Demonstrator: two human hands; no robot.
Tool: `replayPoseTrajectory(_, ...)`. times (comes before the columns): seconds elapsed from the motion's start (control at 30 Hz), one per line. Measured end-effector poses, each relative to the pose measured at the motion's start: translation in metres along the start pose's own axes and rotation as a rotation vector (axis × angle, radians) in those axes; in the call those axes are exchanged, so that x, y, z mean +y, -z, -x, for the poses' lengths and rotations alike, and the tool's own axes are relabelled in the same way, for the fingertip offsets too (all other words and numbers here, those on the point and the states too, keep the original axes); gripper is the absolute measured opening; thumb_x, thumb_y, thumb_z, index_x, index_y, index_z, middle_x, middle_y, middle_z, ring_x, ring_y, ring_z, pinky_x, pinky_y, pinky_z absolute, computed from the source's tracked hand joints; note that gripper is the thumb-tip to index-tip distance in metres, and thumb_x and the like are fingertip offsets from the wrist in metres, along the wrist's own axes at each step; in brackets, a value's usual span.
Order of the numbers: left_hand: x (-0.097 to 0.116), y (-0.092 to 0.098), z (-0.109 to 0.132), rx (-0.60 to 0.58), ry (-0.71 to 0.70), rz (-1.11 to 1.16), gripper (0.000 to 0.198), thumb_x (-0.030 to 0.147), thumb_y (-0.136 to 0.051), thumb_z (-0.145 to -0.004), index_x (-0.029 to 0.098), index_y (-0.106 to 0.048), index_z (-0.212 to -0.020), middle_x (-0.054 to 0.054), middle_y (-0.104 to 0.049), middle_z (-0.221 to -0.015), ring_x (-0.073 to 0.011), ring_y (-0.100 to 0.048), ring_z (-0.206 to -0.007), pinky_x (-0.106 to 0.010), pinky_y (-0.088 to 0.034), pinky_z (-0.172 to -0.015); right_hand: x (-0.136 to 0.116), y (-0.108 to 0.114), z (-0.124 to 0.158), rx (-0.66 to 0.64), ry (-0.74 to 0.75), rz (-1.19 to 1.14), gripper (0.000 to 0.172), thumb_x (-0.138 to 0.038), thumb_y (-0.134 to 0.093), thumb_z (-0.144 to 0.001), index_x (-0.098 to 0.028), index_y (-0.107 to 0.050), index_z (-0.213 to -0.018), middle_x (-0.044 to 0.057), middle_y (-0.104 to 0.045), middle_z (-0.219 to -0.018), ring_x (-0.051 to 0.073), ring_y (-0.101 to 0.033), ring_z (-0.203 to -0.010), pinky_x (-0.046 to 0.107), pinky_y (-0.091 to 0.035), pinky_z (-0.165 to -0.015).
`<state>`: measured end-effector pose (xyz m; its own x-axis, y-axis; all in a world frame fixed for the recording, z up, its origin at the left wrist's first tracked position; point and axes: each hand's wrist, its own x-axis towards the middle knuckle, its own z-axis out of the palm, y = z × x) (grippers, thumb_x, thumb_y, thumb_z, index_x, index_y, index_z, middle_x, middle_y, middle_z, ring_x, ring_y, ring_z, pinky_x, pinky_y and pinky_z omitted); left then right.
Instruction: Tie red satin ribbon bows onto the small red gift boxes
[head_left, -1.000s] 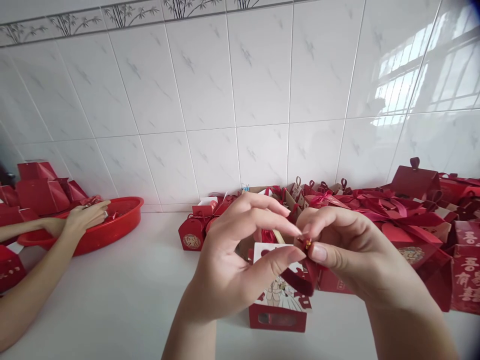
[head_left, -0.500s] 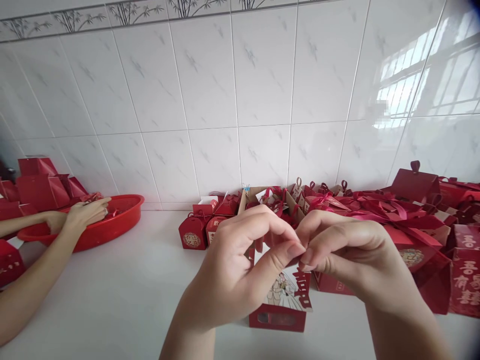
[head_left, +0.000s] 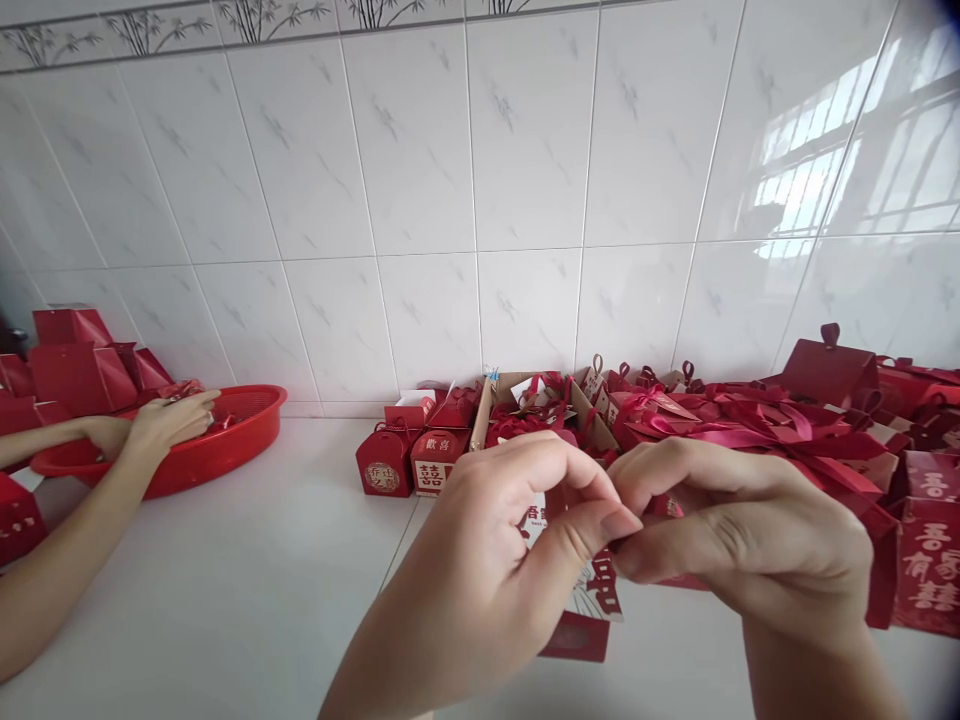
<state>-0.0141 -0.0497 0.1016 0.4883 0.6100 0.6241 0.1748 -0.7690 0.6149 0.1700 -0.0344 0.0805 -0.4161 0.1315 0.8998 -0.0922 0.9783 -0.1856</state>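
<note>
My left hand (head_left: 510, 570) and my right hand (head_left: 739, 530) meet fingertip to fingertip in the middle of the head view. Both are closed in a pinch, and whatever lies between the tips is too hidden to name. Below and behind them stands a red gift box (head_left: 576, 640) on the white counter. Its pale front flap (head_left: 600, 592) carries red characters and a line drawing. My left hand covers much of this box.
Two small red gift boxes (head_left: 384, 464) stand left of centre. Behind my hands, a cardboard box (head_left: 596, 412) holds red ribboned pieces. Ribboned gift boxes (head_left: 757, 415) crowd the right. At left, another person's hand (head_left: 169, 420) reaches over a red basket (head_left: 217, 468), beside stacked red boxes (head_left: 86, 380).
Both my hands have shifted a little right and down, still pinched together. The right hand has turned slightly, and the left now covers more of the gift box.
</note>
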Motion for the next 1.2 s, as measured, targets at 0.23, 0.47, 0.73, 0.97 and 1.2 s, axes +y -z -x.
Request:
replayPoseTrajectory(0.23,-0.005,-0.002,-0.007,0.084,-0.005,-0.033,0.009,0.021,-0.058,-0.087,0.021,-0.059,-0.078,0.005,-0.059,-0.071,-0.0059,-0.051,-0.063,-0.017,-0.040,-0.055,0.008,-0.002,0.000,0.044,0.016,0.085,0.035,0.002,-0.054,-0.083,-0.020,-0.072,-0.104,0.007,-0.062,-0.087,0.014,-0.064,-0.072,0.023,-0.053,-0.053)
replayPoseTrajectory(0.47,-0.008,0.002,-0.009,0.097,0.033,0.057,0.016,0.030,-0.049,-0.092,0.021,-0.061,-0.086,0.002,-0.062,-0.076,-0.0079,-0.055,-0.068,-0.019,-0.044,-0.059,0.020,-0.001,0.000,0.120,0.045,0.107,0.037,0.010,-0.054,-0.077,-0.017,-0.073,-0.095,0.007,-0.060,-0.086,0.016,-0.064,-0.075,0.026,-0.054,-0.058)
replayPoseTrajectory(0.73,-0.014,0.004,-0.011,0.059,0.034,0.006,0.008,0.023,-0.058,-0.087,0.020,-0.065,-0.086,0.001,-0.066,-0.077,-0.0097,-0.060,-0.069,-0.020,-0.049,-0.060,0.024,0.002,0.002,0.133,0.015,0.201,0.037,0.007,-0.057,-0.077,-0.023,-0.074,-0.090,0.003,-0.053,-0.079,0.013,-0.057,-0.068,0.025,-0.045,-0.048)
replayPoseTrajectory(0.97,-0.032,-0.008,-0.018,0.431,-0.218,-0.163,0.009,0.013,-0.064,-0.081,0.019,-0.067,-0.087,0.000,-0.069,-0.081,-0.0105,-0.064,-0.071,-0.022,-0.054,-0.065,0.026,-0.013,-0.001,0.516,-0.195,0.301,0.021,-0.005,-0.071,-0.073,-0.021,-0.059,-0.081,-0.001,-0.056,-0.076,0.015,-0.057,-0.077,0.030,-0.049,-0.069)
replayPoseTrajectory(1.2,-0.039,-0.017,-0.026,0.554,-0.551,-0.313,0.019,0.005,-0.065,-0.077,0.019,-0.070,-0.090,-0.003,-0.072,-0.088,-0.0160,-0.068,-0.087,-0.028,-0.057,-0.079,0.014,-0.017,-0.002,0.276,-0.408,0.214,0.012,-0.023,-0.057,-0.088,-0.017,-0.057,-0.078,0.003,-0.056,-0.074,0.014,-0.053,-0.067,0.025,-0.043,-0.053)
